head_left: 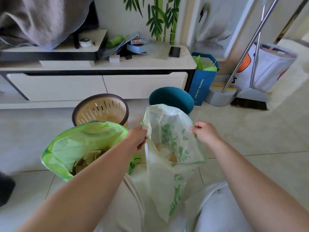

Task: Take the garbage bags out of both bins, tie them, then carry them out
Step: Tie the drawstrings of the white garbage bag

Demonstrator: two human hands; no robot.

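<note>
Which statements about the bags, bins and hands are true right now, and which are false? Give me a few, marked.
1. The left hand and right hand both pinch the rim of the pale translucent leaf-printed bag. True.
2. The bright green plastic bag is tied shut. False: it gapes open on the tiled floor.
3. The beige slotted bin with the dark rim has a bag inside. False: it shows no liner.
4. The round teal bin stands behind the held bag. True.
</note>
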